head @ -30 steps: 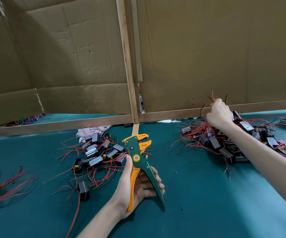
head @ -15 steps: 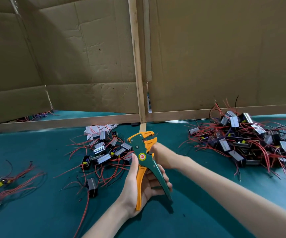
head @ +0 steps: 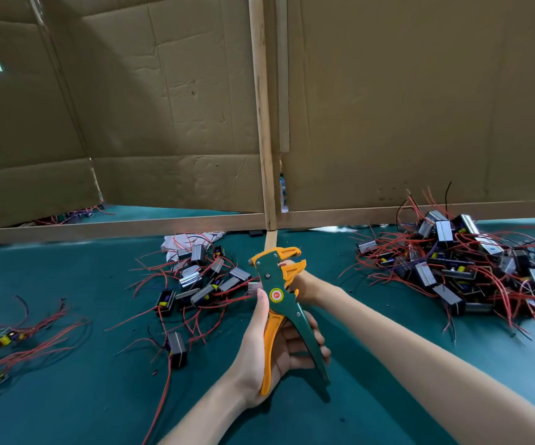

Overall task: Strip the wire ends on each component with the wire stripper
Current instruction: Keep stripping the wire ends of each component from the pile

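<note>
A green and orange wire stripper (head: 275, 295) stands upright over the teal table (head: 388, 364), jaws up and apart. My left hand (head: 259, 348) grips its two handles from below. My right hand (head: 309, 285) sits right behind the jaws with its fingers curled and mostly hidden by the tool. It holds a small component whose grey edge (head: 253, 288) shows past the tool's left side. A pile of black and silver components with red wires (head: 452, 268) lies at the right. A smaller pile (head: 201, 281) lies just left of the tool.
A single black component (head: 176, 348) with a red wire lies in front of the smaller pile. Yellow-cored parts with red wires (head: 6, 342) sit at the far left. Cardboard walls (head: 163, 107) and a wooden post (head: 264, 139) close the back of the table.
My right hand left the right pile and came to the stripper's jaws, where it now stays. The left hand keeps the stripper upright in the same place.
</note>
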Motion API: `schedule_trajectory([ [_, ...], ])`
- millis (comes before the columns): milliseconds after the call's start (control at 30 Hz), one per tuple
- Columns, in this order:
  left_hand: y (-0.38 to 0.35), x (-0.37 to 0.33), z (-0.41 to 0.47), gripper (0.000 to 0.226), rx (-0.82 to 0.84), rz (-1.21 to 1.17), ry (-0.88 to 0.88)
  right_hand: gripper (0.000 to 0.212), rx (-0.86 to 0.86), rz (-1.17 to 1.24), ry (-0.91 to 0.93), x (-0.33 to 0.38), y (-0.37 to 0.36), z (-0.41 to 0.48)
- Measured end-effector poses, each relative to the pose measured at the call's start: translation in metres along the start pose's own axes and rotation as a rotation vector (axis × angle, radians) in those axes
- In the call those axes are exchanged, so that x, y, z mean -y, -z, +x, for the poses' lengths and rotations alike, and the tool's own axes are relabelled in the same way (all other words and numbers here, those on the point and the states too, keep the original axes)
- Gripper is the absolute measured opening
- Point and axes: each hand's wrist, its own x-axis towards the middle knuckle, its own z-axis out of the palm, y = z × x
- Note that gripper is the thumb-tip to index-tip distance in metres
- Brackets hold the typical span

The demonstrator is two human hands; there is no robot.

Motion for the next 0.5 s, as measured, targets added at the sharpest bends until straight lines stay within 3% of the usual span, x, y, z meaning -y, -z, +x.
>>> schedule_trajectory([
  [33,-0.002,-0.002,0.0,0.088,-0.005,-0.005,-0.004,0.025,0.017,0.045,0.021,-0.001,0.004,0.001],
  [100,-0.002,-0.003,-0.001,0.086,0.021,-0.019,0.001,0.039,-0.103,0.032,0.118,0.002,0.008,0.005],
  [233,-0.002,-0.003,-0.003,0.085,0.045,-0.038,0.008,0.045,-0.221,0.161,0.069,0.008,0.019,0.009],
  [367,0.0,-0.002,-0.002,0.086,0.032,-0.043,-0.015,0.041,-0.355,0.475,-0.033,0.006,0.044,0.006],
  [500,0.002,-0.002,-0.001,0.086,0.017,-0.044,-0.034,0.028,-0.238,0.605,-0.085,-0.019,0.072,-0.015],
])
